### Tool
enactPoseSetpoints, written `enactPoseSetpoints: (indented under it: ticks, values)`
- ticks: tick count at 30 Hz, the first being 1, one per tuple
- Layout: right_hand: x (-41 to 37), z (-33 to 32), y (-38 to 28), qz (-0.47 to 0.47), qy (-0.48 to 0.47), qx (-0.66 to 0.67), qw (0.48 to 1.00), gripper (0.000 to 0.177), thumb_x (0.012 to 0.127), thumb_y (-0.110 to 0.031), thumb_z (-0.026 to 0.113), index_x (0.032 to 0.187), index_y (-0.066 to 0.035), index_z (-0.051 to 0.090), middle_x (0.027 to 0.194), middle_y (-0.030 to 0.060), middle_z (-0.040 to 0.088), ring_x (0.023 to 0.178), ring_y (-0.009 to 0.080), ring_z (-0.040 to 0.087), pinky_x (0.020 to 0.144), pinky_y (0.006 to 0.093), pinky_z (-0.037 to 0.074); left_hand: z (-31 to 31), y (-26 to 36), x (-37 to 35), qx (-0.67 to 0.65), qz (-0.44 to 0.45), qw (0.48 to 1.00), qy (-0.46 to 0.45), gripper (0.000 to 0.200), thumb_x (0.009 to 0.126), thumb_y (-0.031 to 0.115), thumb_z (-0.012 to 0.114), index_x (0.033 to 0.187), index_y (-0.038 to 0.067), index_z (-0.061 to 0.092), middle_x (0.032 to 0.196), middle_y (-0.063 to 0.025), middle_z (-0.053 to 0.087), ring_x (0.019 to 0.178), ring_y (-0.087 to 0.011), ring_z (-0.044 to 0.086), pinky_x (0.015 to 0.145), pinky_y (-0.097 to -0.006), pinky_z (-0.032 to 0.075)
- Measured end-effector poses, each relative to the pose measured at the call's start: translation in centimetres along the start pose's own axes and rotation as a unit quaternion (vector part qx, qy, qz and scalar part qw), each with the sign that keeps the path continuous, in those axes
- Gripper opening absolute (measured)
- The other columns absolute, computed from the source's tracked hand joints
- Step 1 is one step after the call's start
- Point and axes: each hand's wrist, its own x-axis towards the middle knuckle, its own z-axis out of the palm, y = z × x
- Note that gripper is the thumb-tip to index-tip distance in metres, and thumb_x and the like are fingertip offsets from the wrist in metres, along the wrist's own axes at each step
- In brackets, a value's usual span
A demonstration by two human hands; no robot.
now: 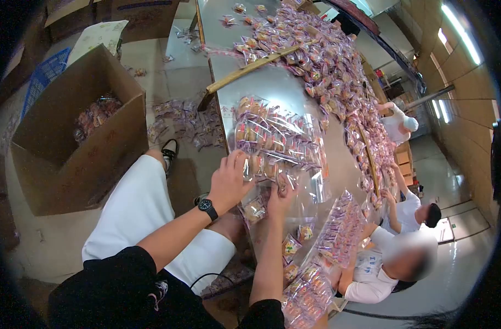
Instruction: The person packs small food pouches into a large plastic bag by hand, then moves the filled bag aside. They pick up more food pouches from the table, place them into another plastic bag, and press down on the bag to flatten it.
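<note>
Clear bag: I am working at a large, clear plastic bag (pixel 278 137) lying flat on the grey table (pixel 231 82), with small, wrapped, biscuit-coloured packets showing in rows through its shiny film.
Step in hand: I am handling packets at the bag's near side with both hands, which I am judging to be an adjusting of the nearest row.
What the move calls for: I am judging that the thin, slack film calls for a light touch, with the row held straight.
Left hand: my left hand (pixel 228 181), wearing a black watch (pixel 207 207) on the wrist, is reaching over the bag's near left corner; its fingers are curling down against the end of the row, but I cannot tell whether they are pinching anything.
Right hand: my right hand (pixel 279 200) is working at the bag's near edge, its fingers seemingly pinching a small wrapped packet (pixel 283 185).
Square packet: one pink-and-clear wrapped packet (pixel 255 210) is lying just on my side of the bag, between my wrists.
Packed rows: more wrapped packets (pixel 341 230) are lying in rows to the bag's right.
Big heap: beyond the bag, a heap of loose packets (pixel 327 71) is spreading past a wooden bar (pixel 256 68).
Brown carton: an open cardboard box (pixel 105 164) is standing left of the bag, on the floor.
</note>
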Motion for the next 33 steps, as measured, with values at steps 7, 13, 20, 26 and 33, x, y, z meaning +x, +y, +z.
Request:
enactPoseSetpoints:
  ticks: [7, 13, 20, 26, 33]
  values:
    - [0.2, 1.4, 1.3, 0.065, 0.038, 0.128, 0.989, 0.04, 0.097, -0.01, 0.076, 0.134, -0.004, 0.06, 0.13, 0.0126, 0.062, 0.113, 0.0188, 0.063, 0.09, 0.0306, 0.054, -0.3, 0.3, -0.4, -0.018, 0.024, 0.998, 0.051, 0.072, 0.079, 0.03, 0.086, 0.137, 0.003, 0.052, 0.139, -0.0176, 0.052, 0.125, -0.0413, 0.052, 0.107, -0.0495, 0.044]
    - [0.4, 2.3, 1.2, 0.073, 0.061, 0.212, 0.973, 0.043, 0.101, -0.015, 0.073, 0.137, -0.004, 0.052, 0.125, 0.0134, 0.068, 0.105, 0.0178, 0.067, 0.087, 0.0316, 0.054, -1.1, 0.8, -6.3, -0.032, 0.142, 0.989, 0.017, 0.048, 0.081, 0.036, 0.081, 0.121, 0.013, 0.067, 0.135, -0.0086, 0.06, 0.125, -0.0298, 0.054, 0.111, -0.0524, 0.035]
    - [1.2, 0.7, 2.1, 0.055, -0.047, 0.096, 0.993, 0.05, 0.097, -0.003, 0.071, 0.142, -0.01, 0.05, 0.14, 0.0165, 0.059, 0.125, 0.0208, 0.059, 0.095, 0.0325, 0.051, 0.8, 0.7, -6.9, 0.095, 0.193, 0.975, -0.063, 0.043, 0.088, 0.043, 0.077, 0.123, 0.017, 0.071, 0.132, -0.0029, 0.064, 0.131, -0.0253, 0.054, 0.119, -0.0647, 0.02]
    - [-2.3, -2.6, 4.8, 0.12, 0.009, -0.01, 0.993, 0.069, 0.09, -0.02, 0.081, 0.151, -0.012, 0.049, 0.145, 0.0127, 0.051, 0.121, 0.0253, 0.056, 0.092, 0.035, 0.051, 0.3, 0.6, -7.2, 0.097, 0.175, 0.978, -0.058, 0.04, 0.09, 0.04, 0.076, 0.122, 0.017, 0.072, 0.13, -0.003, 0.066, 0.131, -0.024, 0.055, 0.121, -0.0665, 0.016]
    - [-6.6, -2.9, -3.8, -0.007, -0.145, -0.16, 0.976, 0.08, 0.078, -0.024, 0.09, 0.145, -0.003, 0.052, 0.143, 0.019, 0.053, 0.131, 0.0357, 0.054, 0.109, 0.0457, 0.045, -2.0, 1.1, -7.1, -0.033, 0.204, 0.978, 0.003, 0.033, 0.08, 0.018, 0.08, 0.113, 0.015, 0.072, 0.113, -0.0037, 0.067, 0.115, -0.0262, 0.06, 0.114, -0.0562, 0.034]
